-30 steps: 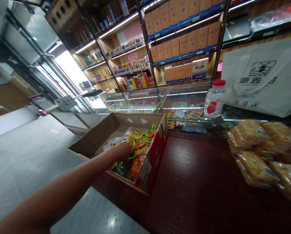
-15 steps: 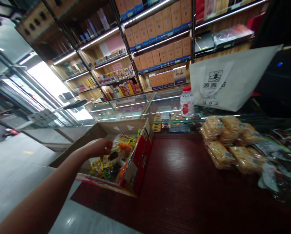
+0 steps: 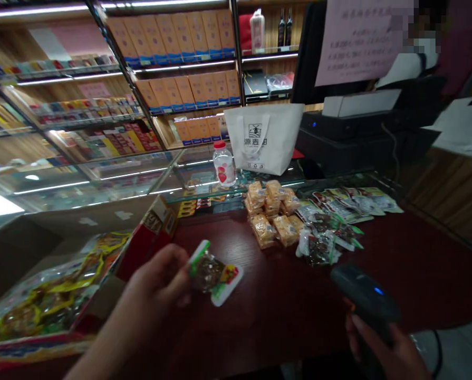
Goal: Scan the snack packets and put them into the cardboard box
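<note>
- Left grip (image 3: 159,279), in the head view, pinches a clear-fronted packet (image 3: 212,272) by its near end, thumb and fingers closed on the green-and-white edge; the rest juts out free.
- Taking that packet as the hub of the dial, it hangs over bare bench (image 3: 283,306); whether its lower corner touches the wood I cannot tell.
- Right grip (image 3: 389,345), between three and four o'clock, is wrapped around a dark handheld device (image 3: 364,293) with a blue light, which looks like a scanner; its head lies at three, well apart from the packet.
- At nine o'clock stands an open carton (image 3: 138,250), with yellow-edged snack packets (image 3: 65,287) inside; the left forearm passes close by its wall.
- Wrapped cracker packs (image 3: 271,211) sit at two; small dark packets (image 3: 325,243) lie between two and three, touching or nearly so, with flat pouches (image 3: 358,203) beyond them.
- A red-capped bottle (image 3: 224,166) stands upright at twelve, just beside a white bag (image 3: 277,145) at one.
- For good handling, I would keep the pinch light and on the stiff edge, so the film neither creases nor slips.
- A level packet, turned with no finger across its printed face, should suit best; the left elbow wants room from the carton, and the device's head wants room from the small dark packets.
</note>
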